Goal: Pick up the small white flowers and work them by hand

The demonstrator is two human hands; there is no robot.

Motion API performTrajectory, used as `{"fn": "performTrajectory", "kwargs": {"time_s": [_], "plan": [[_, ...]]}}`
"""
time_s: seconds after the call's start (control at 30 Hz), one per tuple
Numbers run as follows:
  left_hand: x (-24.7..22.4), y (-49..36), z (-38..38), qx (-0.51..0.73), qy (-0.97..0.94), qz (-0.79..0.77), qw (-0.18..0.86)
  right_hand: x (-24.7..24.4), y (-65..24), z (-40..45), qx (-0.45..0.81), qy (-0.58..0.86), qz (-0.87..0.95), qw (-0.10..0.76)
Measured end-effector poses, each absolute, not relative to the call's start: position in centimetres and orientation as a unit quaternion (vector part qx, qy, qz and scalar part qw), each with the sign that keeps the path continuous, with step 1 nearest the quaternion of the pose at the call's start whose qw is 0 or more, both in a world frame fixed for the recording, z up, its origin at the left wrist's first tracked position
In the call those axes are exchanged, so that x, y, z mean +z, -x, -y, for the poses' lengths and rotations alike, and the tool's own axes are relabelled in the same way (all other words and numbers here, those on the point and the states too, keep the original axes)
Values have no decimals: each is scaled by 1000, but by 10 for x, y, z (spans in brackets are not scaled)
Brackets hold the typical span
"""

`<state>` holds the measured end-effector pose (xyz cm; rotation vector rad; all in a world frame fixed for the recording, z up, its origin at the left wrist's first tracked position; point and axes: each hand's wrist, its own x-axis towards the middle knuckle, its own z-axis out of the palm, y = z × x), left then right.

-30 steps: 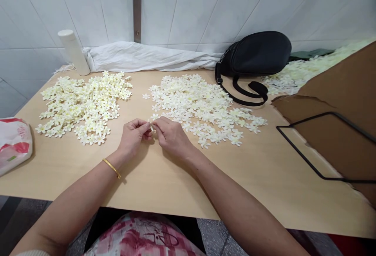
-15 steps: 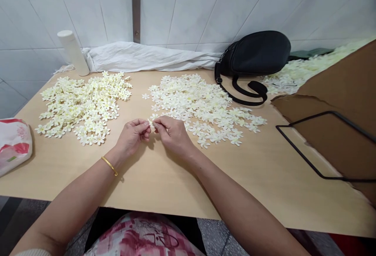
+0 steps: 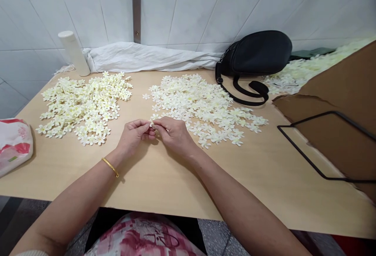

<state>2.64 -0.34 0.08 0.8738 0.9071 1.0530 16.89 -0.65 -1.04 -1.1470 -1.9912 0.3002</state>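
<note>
My left hand (image 3: 138,133) and my right hand (image 3: 174,133) meet over the table in front of me, fingertips pinched together. Between them is a small white flower (image 3: 152,124), mostly covered by the fingers. Both hands are closed on it. Just beyond my right hand spreads a heap of white flowers (image 3: 190,101) with five petals each. To the left lies another heap of flowers (image 3: 85,105), more yellowish, with yellow centres. One single flower (image 3: 146,96) rests apart at the left edge of the right heap.
At the back stand a white bottle (image 3: 74,53), a rolled white cloth (image 3: 147,57) and a black bag (image 3: 260,54) with its strap. A cardboard box (image 3: 337,87) with a black wire frame (image 3: 305,153) is on the right, more flowers (image 3: 302,71) behind it. A red-white packet (image 3: 14,144) lies left.
My left fingers have shifted slightly right, closer against the right fingertips, and the flower between them is more covered. The heaps have not changed.
</note>
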Motion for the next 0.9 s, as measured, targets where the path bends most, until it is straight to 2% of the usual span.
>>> {"fn": "performTrajectory", "kwargs": {"time_s": [0.57, 0.9], "plan": [[-1, -27, 4, 463, -400, -404, 680, -9, -168, 9, 118, 449, 801, 377], [1, -26, 3, 462, -393, -405, 684, -11, -169, 7, 200, 459, 757, 419]]}}
